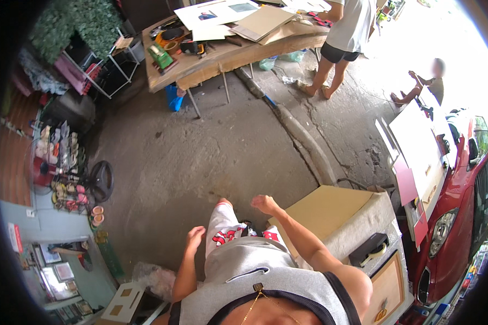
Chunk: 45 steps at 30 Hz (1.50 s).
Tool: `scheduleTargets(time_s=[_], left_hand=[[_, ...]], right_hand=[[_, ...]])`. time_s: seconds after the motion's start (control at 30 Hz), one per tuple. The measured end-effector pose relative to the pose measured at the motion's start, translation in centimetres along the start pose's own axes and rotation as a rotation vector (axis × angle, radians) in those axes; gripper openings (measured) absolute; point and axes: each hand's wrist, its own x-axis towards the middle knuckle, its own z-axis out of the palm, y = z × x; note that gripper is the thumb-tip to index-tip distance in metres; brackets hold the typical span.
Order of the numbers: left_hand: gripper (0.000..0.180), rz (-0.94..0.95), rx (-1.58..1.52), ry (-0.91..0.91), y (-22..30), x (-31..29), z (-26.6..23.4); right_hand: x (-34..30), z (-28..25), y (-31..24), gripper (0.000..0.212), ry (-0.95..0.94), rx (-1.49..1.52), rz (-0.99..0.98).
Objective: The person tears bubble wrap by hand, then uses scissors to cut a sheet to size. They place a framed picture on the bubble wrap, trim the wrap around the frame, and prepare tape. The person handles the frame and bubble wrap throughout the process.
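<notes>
My left hand [196,235] hangs beside my hip, its fingers loosely bent, and nothing shows in it. In front of my body, my right hand [264,204] is raised over the floor with relaxed fingers and no object in it. Nearest to that hand is a large cream board [314,214] lying on a grey-covered stand to the right. Neither hand touches anything that I can see. Below them are my light shorts [222,227] with red print.
A wooden table [217,76] with boards, tape and a green sander [160,56] stands ahead, a person [347,43] beside it. Another person crouches far right. A red car [458,216] and leaning panels [417,151] line the right; shoe racks [65,162] the left. A raised concrete strip [303,132] crosses the floor.
</notes>
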Motion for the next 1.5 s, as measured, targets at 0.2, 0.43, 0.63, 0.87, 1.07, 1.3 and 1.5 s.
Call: scheduleTargets(time_s=[0.2, 0.43, 0.63, 0.87, 1.07, 1.3, 1.5], left_hand=[[0.023, -0.211, 0.207, 0.008, -0.3, 16.5, -2.9], [0.018, -0.061, 0.12, -0.173, 20.0, 36.6, 4.1], [0.026, 0.195, 0.084, -0.216, 50.9, 45.5, 12.1], [0.023, 0.025, 0.089, -0.088, 60.9, 51.0, 25.3], [0.023, -0.097, -0.02, 0.08, 57.3, 43.0, 30.4], [0.032, -0.546, -0.219, 0.278, 54.0, 39.9, 30.0], [0.034, -0.36, -0.103, 0.174, 58.6, 42.1, 33.6]], right_hand=[[12.5, -9.6, 3.0, 0.026, 0.186, 0.136, 0.293], [20.7, -19.9, 4.1, 0.03, 0.273, 0.303, 0.432], [32.8, -39.9, 2.3, 0.029, 0.688, 0.762, 0.386], [60.2, -72.1, 2.9, 0.021, 0.895, 0.51, -0.025], [82.8, -88.3, 0.5, 0.048, 1.12, -0.25, 0.131], [92.4, -91.0, -4.2, 0.02, 0.601, 0.195, -0.04], [89.3, -92.7, -6.3, 0.032, -0.212, 0.231, -0.201]])
